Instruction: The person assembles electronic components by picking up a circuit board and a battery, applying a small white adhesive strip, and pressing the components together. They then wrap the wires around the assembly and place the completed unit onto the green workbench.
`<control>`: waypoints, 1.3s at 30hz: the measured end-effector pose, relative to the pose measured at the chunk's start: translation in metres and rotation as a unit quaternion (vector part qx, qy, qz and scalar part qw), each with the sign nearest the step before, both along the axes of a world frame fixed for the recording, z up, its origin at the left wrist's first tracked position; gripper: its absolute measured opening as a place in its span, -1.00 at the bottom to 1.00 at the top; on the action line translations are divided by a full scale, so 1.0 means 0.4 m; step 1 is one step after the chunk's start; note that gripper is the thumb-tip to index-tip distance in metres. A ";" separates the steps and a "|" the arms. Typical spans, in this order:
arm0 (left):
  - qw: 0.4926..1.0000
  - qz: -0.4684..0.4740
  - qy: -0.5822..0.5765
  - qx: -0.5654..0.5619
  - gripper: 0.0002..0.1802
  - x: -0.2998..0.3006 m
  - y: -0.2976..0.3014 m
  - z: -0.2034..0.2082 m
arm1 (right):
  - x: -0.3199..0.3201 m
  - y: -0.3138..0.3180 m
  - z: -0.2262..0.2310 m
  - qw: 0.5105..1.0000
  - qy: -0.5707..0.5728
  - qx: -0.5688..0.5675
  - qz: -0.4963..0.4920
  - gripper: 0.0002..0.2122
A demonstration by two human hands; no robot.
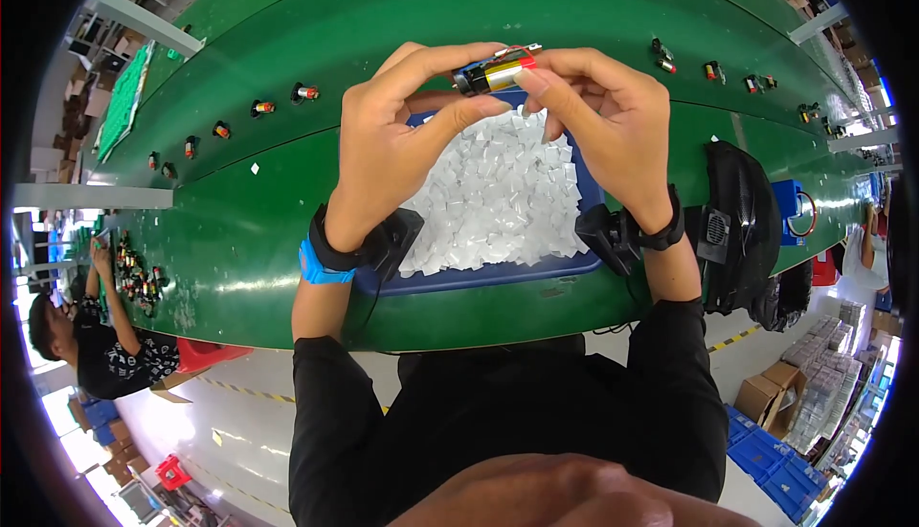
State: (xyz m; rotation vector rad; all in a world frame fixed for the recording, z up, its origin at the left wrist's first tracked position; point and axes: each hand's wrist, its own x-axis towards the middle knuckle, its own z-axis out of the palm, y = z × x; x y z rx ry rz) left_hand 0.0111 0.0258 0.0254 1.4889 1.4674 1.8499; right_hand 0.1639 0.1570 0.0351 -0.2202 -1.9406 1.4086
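Between both hands, above the far edge of a blue tray (pixel 450 282), is a small cylindrical battery assembly (pixel 504 74) with a black end, a yellow and silver body, a red end and a red wire on top. My left hand (pixel 402 115) pinches its black end between thumb and fingers. Its red end is held by the thumb and fingers of my right hand (pixel 605 111). Below them, the tray is heaped with small whitish translucent square pieces (pixel 498 192). A black strap and small black device sit on each wrist, plus a blue band (pixel 324 264) on the left.
More battery assemblies (pixel 261 107) are spaced along the green table (pixel 258 269) on both sides. A black bag (pixel 739 221) and a blue box (pixel 790 211) lie to the right. At far left, a person (pixel 96 340) works by a pile of assemblies (pixel 139 273).
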 end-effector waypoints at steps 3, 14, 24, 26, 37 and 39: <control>0.991 0.060 0.118 -0.007 -0.61 0.011 -0.006 0.014 | 0.002 -0.003 -0.002 1.000 0.008 -0.024 0.014 -0.82; 0.991 -0.062 -0.097 -0.068 -0.67 -0.013 -0.005 0.019 | -0.006 -0.009 -0.001 0.995 -0.026 0.089 -0.031 -0.85; 0.947 -0.041 -0.115 -0.296 -0.55 -0.206 0.023 -0.064 | -0.052 0.154 -0.054 0.974 -0.141 0.165 -0.066 -0.75; 0.927 0.046 -0.012 -0.372 -0.56 -0.324 0.020 -0.125 | -0.049 0.348 -0.131 0.966 -0.196 0.082 -0.148 -0.70; 0.859 0.073 0.001 -0.507 -0.53 -0.544 -0.039 -0.322 | 0.178 0.829 -0.563 0.793 -0.371 0.285 -0.390 -0.64; 0.850 0.112 0.046 -0.512 -0.50 -0.540 -0.034 -0.326 | 0.178 0.828 -0.561 0.782 -0.360 0.291 -0.417 -0.63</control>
